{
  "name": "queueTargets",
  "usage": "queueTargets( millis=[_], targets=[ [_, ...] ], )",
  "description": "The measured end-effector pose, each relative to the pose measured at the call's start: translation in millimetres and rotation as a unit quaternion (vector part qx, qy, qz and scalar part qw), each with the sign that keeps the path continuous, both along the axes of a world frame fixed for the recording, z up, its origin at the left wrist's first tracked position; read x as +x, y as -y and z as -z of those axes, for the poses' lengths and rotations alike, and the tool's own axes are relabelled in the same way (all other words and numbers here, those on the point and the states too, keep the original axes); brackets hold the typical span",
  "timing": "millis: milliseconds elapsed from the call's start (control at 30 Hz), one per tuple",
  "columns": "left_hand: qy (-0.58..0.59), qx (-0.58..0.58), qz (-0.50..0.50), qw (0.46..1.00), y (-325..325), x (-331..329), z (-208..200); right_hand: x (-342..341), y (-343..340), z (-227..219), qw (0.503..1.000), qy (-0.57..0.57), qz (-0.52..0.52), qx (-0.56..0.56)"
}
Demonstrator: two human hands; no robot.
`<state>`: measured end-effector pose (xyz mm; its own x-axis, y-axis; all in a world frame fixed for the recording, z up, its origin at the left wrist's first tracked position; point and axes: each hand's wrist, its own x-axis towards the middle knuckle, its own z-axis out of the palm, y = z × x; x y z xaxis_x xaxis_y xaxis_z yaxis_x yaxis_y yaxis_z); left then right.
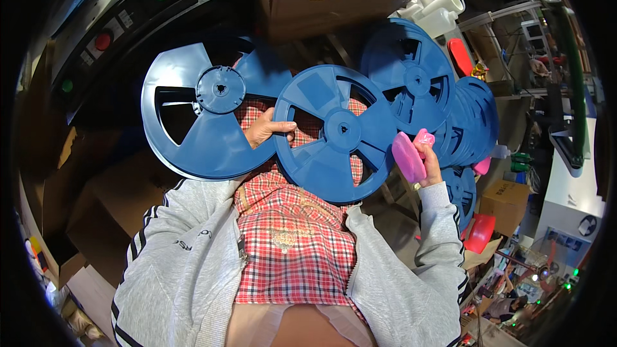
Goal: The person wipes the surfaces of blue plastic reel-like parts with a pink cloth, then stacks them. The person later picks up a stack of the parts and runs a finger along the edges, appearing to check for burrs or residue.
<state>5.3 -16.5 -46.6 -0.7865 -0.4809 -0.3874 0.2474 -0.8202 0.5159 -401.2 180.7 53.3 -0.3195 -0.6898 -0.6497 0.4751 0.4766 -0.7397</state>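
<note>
My left hand (260, 131) is closed on the left rim of a blue plastic reel (315, 154), its thumb lying over the front face. This reel is tilted up in front of my red checked apron (295, 231). Left of it, a larger-looking blue reel (222, 138) stands beside my left wrist and partly behind the hand. My right hand (432, 170) is wrapped round a soft-looking pink oval object (409, 157) with a crumpled pink part on top; its exact kind is unclear. The pink object is close to the held reel's right edge.
More blue reels (472, 112) are stacked at the right, with another blue reel (414, 58) leaning in front. A cardboard box (347, 3) holding a pale reel stands at the far side. A dark machine (122, 35) with coloured buttons is at the far left.
</note>
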Motion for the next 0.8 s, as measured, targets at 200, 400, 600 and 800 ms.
queueTargets(
  millis=[200,400,600,800],
  targets=[
    [0.048,-0.011,-0.008,0.999,-2.7,3.4,1.1,4.8,-5.1,-9.0,0.999,-0.046,-0.010,-0.019],
    [0.027,-0.012,0.005,1.000,-2.2,1.8,6.2,42.5,14.3,-140.0,0.980,-0.097,-0.077,-0.157],
    [-0.118,0.000,-0.004,0.993,-3.0,6.1,3.6,129.6,69.8,-241.3,0.916,-0.005,-0.212,-0.342],
    [-0.157,0.069,0.002,0.985,-10.5,16.2,-12.1,224.0,150.7,-231.2,0.871,0.080,-0.344,-0.342]
  ],
)
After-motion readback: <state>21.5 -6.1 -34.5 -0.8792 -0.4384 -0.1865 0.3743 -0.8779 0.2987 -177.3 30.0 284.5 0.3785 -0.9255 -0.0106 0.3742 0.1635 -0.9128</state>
